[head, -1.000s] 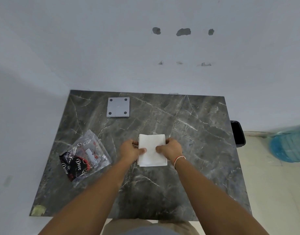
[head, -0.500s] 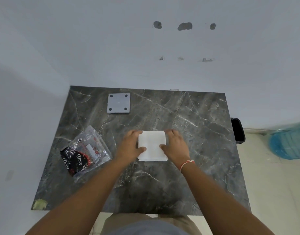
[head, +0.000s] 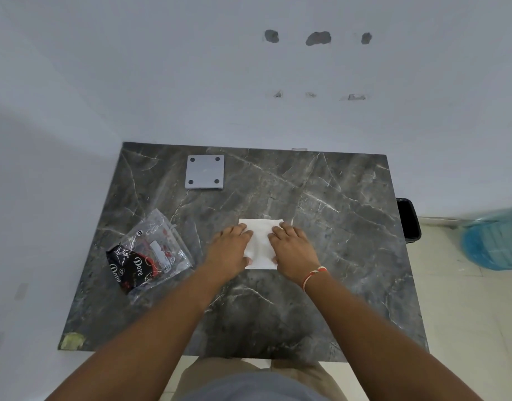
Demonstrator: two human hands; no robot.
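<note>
A folded white napkin (head: 260, 241) lies flat in the middle of the dark marble table (head: 336, 227). My left hand (head: 230, 247) presses down on its left side with straight fingers. On the napkin's right side my right hand (head: 292, 247) lies flat as well, a red and white thread around its wrist. Both palms hide the napkin's side edges; the strip between them and the far edge show.
A clear plastic bag with a black and red printed pack (head: 147, 256) lies to the left. A grey square plate with four holes (head: 205, 172) sits at the back left. A black bin (head: 408, 221) and a blue water jug (head: 495, 241) stand right of the table.
Both hands went from curled, pinching the napkin's sides, to flat with straight fingers pressing on it. They have moved inward over the napkin.
</note>
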